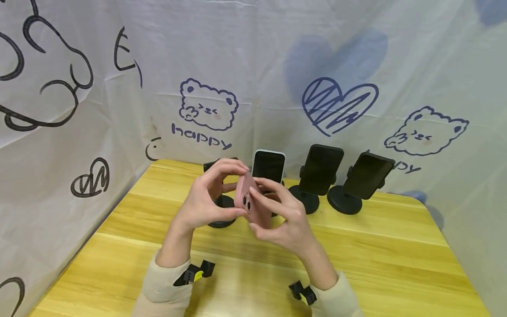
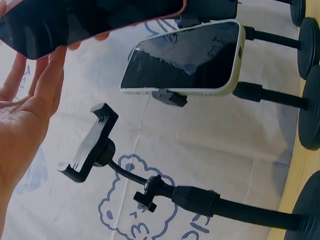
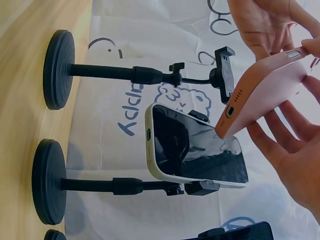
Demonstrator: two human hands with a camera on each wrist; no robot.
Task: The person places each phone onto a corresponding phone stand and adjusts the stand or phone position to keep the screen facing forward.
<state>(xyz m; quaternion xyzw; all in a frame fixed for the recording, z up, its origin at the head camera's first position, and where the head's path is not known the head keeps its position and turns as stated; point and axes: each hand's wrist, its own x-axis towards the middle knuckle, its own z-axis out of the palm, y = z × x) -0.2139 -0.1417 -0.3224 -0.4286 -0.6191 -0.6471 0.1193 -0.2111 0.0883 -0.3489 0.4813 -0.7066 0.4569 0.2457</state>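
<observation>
A pink-cased smartphone [image 1: 260, 212] is held up between both hands above the table, tilted, its back with the camera lenses towards the head camera. The left hand [image 1: 203, 196] pinches its lens end between thumb and fingers. The right hand [image 1: 287, 215] grips the phone from the other side, thumb low and fingers near the lenses. In the left wrist view the phone's dark screen [image 2: 90, 22] shows. Just behind the hands stands a black phone stand with a bare clamp [image 2: 90, 145]; its round base [image 1: 222, 220] is partly hidden by the left hand.
Beside the bare stand, a white-edged phone [image 1: 269, 165] sits in a second stand. Further right, two dark phones [image 1: 321, 169] sit in similar black stands with round bases [image 1: 344, 200]. A printed cloth [image 1: 253, 88] hangs behind the wooden table [image 1: 130, 237].
</observation>
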